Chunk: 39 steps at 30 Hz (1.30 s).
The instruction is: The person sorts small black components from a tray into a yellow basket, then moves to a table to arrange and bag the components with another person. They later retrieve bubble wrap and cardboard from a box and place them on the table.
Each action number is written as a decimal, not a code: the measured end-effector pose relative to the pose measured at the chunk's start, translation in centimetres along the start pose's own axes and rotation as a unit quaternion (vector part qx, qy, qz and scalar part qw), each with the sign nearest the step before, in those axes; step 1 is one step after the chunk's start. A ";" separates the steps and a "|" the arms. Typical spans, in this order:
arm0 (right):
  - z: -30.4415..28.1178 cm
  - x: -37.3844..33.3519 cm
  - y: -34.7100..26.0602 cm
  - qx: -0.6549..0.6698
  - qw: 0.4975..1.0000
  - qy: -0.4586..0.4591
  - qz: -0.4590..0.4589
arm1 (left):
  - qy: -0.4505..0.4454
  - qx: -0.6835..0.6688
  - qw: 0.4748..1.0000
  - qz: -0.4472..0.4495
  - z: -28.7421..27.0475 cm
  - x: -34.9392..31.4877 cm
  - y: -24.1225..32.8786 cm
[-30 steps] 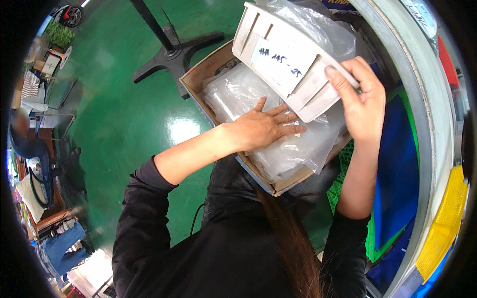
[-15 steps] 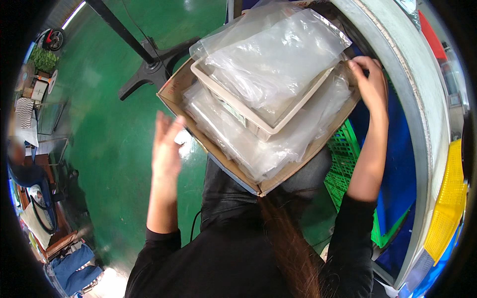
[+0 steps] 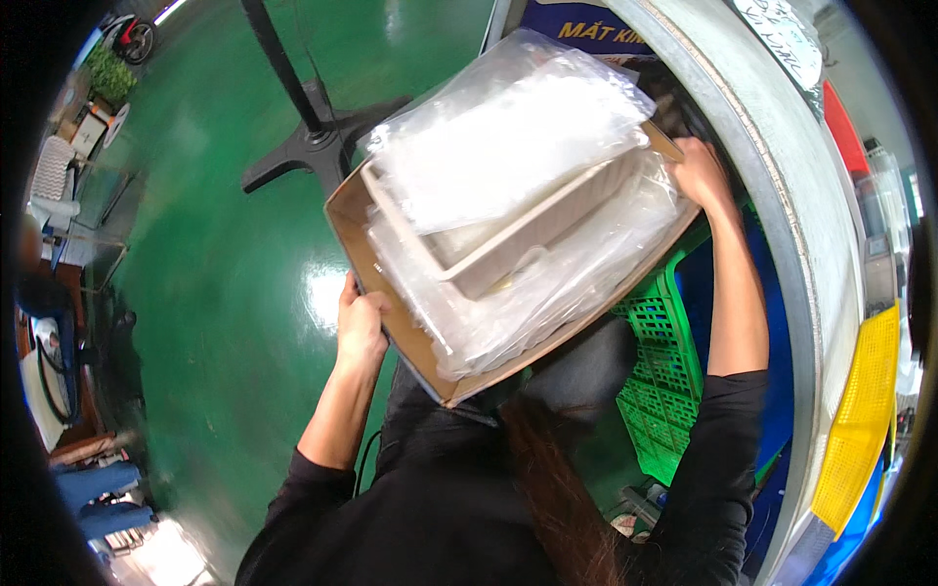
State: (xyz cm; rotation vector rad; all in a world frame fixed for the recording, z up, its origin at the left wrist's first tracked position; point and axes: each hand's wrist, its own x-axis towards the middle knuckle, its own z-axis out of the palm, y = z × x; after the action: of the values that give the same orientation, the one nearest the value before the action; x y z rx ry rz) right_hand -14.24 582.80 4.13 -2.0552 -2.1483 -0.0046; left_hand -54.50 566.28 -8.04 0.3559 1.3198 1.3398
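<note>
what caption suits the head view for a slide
Left hand and right hand grip a cardboard box holding plastic bags and a pale tray.

The bare left hand (image 3: 362, 322) was curled in a grip. The bare right hand (image 3: 700, 172) gripped too, farther forward.

Left hand (image 3: 363, 324) and right hand (image 3: 702, 176) grip box (image 3: 352, 220) at opposite sides; between them, tray (image 3: 552, 215) and plastic bags (image 3: 518, 137).
</note>
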 end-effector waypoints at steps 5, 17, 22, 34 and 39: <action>-1.8 -1.3 -3.7 0.037 0.999 -0.035 -0.018 | 0.047 0.040 0.997 0.037 -3.5 -0.7 -0.1; 17.1 -7.0 -19.5 0.176 0.977 -0.070 -0.100 | 0.176 0.141 0.968 0.109 -26.2 -1.7 0.1; 25.7 -9.6 -26.5 0.210 0.956 -0.126 -0.160 | 0.213 0.136 0.962 0.100 -37.2 -2.0 -5.2; 30.9 -14.0 -25.9 0.165 0.915 -0.340 -0.138 | 0.330 0.097 0.938 -0.028 -38.2 -3.8 -10.3; 15.3 -5.5 -15.0 0.212 0.971 -0.102 -0.050 | 0.458 0.464 0.628 0.424 -22.3 -1.4 0.8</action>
State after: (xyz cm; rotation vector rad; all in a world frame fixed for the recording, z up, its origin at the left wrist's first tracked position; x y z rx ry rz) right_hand -30.71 578.35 -9.93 -1.7613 -2.1278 0.6230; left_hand -72.86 554.85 -13.81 1.2400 2.9848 1.5011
